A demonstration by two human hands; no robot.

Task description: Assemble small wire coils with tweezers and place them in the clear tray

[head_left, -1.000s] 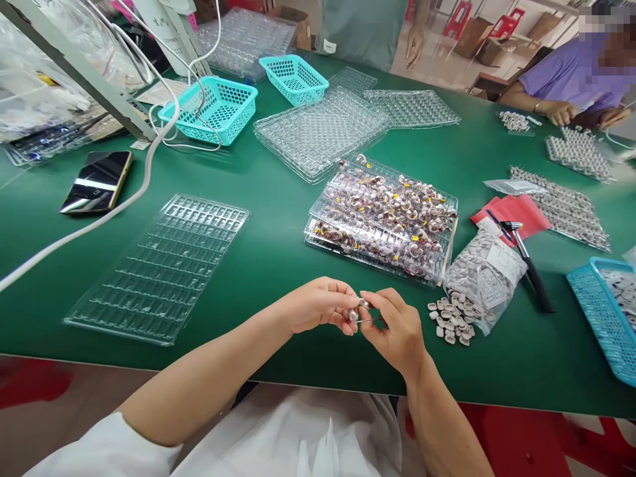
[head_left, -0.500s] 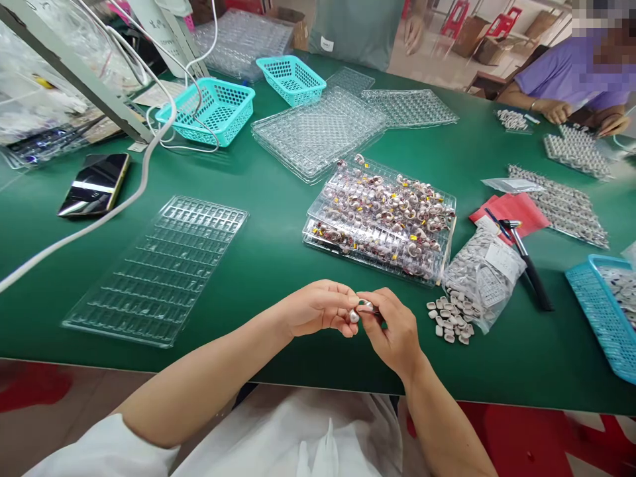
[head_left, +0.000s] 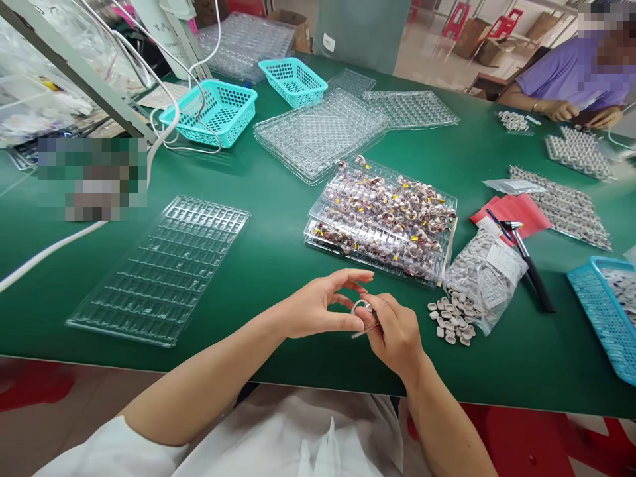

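The right hand (head_left: 397, 331) grips a small ring (head_left: 368, 307) between thumb and bent fingers, and a thin strip (head_left: 365, 330) pokes out just below the ring, on the near side of the fingertips. The left hand (head_left: 313, 308) is parted, its thumb low and its index finger stretched out above; both tips come close to the ring, but whether they touch it I cannot tell. Both hands are over the green table (head_left: 271, 265), near its front edge. Just beyond the fingers lie stacked trays (head_left: 322, 211) heaped with small pieces (head_left: 392, 205), some showing yellow bits. Right of the right-hand fingers are loose caps (head_left: 450, 318), touching a bag (head_left: 479, 268) of similar ones; past that lies a hammer (head_left: 534, 278), then a blue basket (head_left: 569, 273). Well to the left of the left-hand fingers is a see-through tray (head_left: 159, 271). Farther beyond the fingers, past the heaped stack, are more see-through sheets (head_left: 318, 129) and two teal baskets. Far off to the right, a co-worker's hands (head_left: 556, 109) are near small white parts (head_left: 579, 152).
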